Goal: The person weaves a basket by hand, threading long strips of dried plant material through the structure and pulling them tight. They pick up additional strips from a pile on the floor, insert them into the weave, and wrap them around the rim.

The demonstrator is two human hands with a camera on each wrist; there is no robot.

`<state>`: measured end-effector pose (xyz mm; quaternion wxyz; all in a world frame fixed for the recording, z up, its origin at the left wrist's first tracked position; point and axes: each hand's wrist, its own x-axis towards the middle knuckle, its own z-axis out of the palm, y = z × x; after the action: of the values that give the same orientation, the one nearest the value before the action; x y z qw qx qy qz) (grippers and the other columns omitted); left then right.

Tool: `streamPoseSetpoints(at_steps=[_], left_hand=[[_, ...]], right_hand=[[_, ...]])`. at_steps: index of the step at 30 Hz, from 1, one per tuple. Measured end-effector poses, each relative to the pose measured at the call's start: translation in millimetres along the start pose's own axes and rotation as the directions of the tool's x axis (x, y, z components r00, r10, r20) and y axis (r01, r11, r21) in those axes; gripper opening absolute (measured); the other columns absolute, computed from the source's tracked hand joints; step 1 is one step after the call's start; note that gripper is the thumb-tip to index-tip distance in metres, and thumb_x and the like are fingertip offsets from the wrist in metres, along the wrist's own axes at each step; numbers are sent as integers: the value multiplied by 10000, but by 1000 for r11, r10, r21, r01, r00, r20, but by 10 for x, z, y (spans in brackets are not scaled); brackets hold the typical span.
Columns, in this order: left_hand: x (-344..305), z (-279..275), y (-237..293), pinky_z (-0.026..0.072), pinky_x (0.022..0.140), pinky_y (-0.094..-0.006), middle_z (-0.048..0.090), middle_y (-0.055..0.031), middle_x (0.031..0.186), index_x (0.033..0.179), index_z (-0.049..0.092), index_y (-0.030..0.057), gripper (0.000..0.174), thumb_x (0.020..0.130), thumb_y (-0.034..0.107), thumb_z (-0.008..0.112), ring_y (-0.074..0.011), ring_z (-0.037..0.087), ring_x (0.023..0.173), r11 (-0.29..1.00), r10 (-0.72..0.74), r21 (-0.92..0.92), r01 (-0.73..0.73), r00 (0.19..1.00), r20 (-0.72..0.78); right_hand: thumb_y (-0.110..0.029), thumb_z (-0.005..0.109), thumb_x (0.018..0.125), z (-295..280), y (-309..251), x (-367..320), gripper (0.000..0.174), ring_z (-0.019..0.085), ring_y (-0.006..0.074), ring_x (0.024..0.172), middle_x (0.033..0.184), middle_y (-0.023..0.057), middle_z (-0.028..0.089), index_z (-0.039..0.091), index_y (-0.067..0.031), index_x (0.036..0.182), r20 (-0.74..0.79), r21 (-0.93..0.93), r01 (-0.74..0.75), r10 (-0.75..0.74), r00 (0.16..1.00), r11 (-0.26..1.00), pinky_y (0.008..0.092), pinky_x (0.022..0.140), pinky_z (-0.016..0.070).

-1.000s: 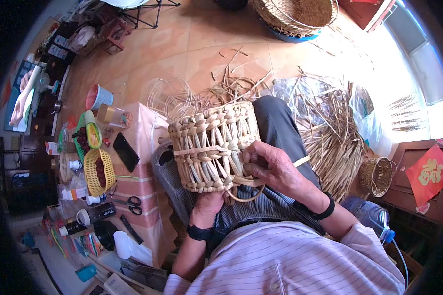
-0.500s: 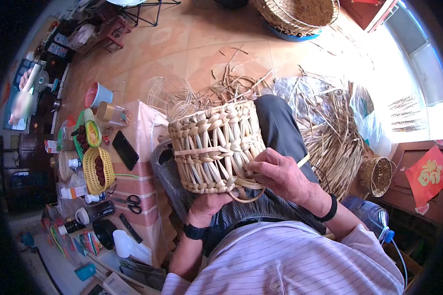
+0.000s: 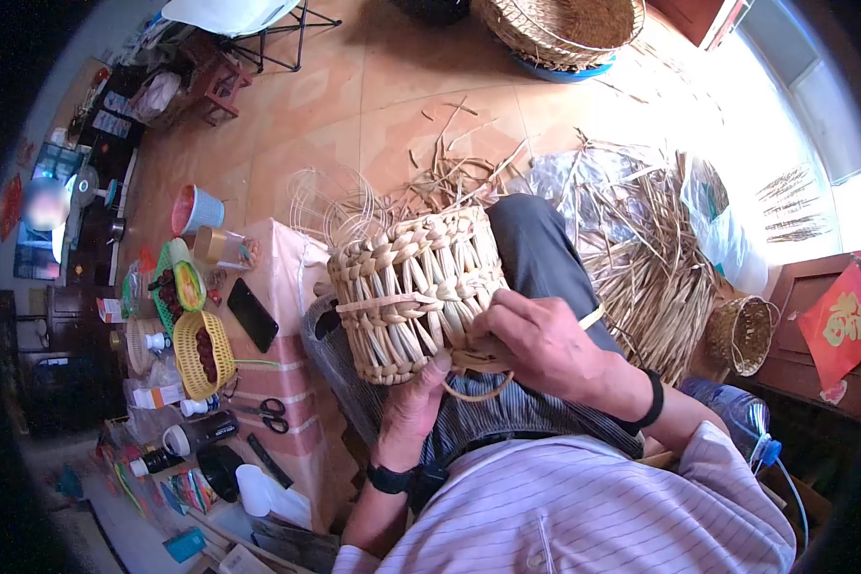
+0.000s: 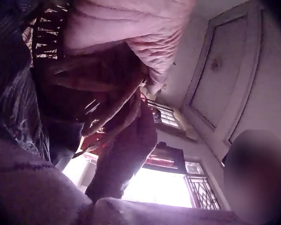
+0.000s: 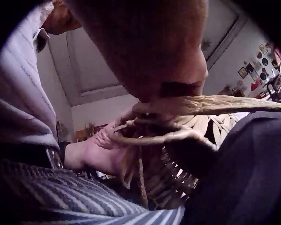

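Note:
A round basket of braided straw, with open slanted stakes between its braided bands, lies tilted across the person's lap. The left hand grips its near edge, thumb up against the braid and the other fingers hidden beneath. At the basket's lower right, the right hand pinches a flat straw strand, which runs out past the hand in the right wrist view. A loop of straw hangs below the edge between the hands. The right fingertips are mostly hidden behind the knuckles.
A pile of dry straw covers the floor at right, beside a small basket and a water bottle. On the cloth-covered table at left lie scissors, a phone and a yellow basket. Larger baskets stand ahead.
The left thumb has come up over the basket's near edge. The right hand has turned knuckles-up and shifted a little down along the edge. The head view has swung slightly.

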<state>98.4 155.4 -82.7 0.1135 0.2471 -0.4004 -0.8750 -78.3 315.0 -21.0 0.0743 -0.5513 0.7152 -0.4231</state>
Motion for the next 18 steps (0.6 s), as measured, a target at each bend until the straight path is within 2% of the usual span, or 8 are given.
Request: streamPoseSetpoints(at_steps=[3, 4, 7, 10, 12, 13, 15, 18], left_hand=[[-14, -354, -201, 447, 1174, -481, 567, -55, 1521, 1581, 443, 134, 790, 907, 215, 847, -246, 551, 1386, 997, -50, 42, 59, 982, -180], [-10, -234, -139, 429, 1191, -461, 558, -59, 1524, 1584, 435, 124, 784, 914, 195, 837, -239, 540, 1393, 999, -15, 46, 22, 990, -141], [35, 48, 0, 399, 1221, -423, 543, -67, 1525, 1587, 421, 106, 771, 926, 149, 814, -226, 522, 1401, 998, 54, 32, -53, 997, -50], [13, 57, 31, 417, 1207, -433, 543, -66, 1521, 1587, 420, 110, 773, 919, 131, 809, -229, 531, 1390, 1000, 10, -3, -10, 999, -33], [-8, 91, 72, 431, 1196, -443, 534, -62, 1526, 1592, 410, 114, 786, 913, 120, 805, -230, 534, 1386, 998, -62, -7, 61, 997, -39], [10, 152, 77, 457, 1176, -456, 530, -60, 1522, 1595, 397, 119, 810, 898, 101, 809, -234, 538, 1384, 998, -38, -42, 36, 998, -44], [10, 230, 116, 461, 1176, -461, 530, -63, 1522, 1601, 386, 121, 814, 900, 94, 800, -240, 533, 1394, 999, -20, -34, 18, 999, -51], [5, 207, 76, 477, 1171, -472, 539, -85, 1513, 1597, 376, 105, 823, 890, 117, 796, -266, 547, 1387, 999, -32, -2, 32, 997, -74]], right_hand=[[-72, 741, 866, -456, -125, -54, 240, 649, 336, 700, 898, 106, 563, 587, -78, 1051, -49, -47, -47, 45, 998, 998, 447, 595, 525], [-52, 741, 877, -646, -144, -90, 211, 642, 338, 696, 896, 104, 584, 599, -75, 1032, -121, -47, -80, 73, 990, 996, 430, 581, 511], [-30, 721, 890, -1204, 56, -413, 150, 634, 350, 715, 896, 115, 600, 632, -49, 1010, -341, -411, -270, 128, 931, 870, 430, 601, 503], [-44, 659, 921, -1339, 416, -754, 137, 639, 346, 903, 984, 123, 607, 653, -37, 1057, -106, -604, -419, 453, 885, 678, 454, 798, 533], [-60, 666, 907, -1133, 513, -880, 202, 628, 327, 1033, 1076, 120, 623, 668, -49, 1109, 120, -666, -271, 458, 881, 695, 439, 890, 537], [-56, 668, 899, -975, 427, -793, 241, 608, 315, 1123, 1162, 115, 624, 664, -60, 1139, 41, -586, -273, 365, 930, 763, 423, 956, 533], [-89, 695, 905, -642, 255, -510, 249, 642, 349, 1043, 1124, 140, 638, 648, -48, 1146, -31, -315, -230, 232, 972, 921, 461, 902, 547], [-168, 723, 935, -242, 145, -241, 191, 668, 381, 796, 851, 161, 633, 636, -33, 1038, 78, 116, -138, 129, 989, 984, 477, 699, 532]])
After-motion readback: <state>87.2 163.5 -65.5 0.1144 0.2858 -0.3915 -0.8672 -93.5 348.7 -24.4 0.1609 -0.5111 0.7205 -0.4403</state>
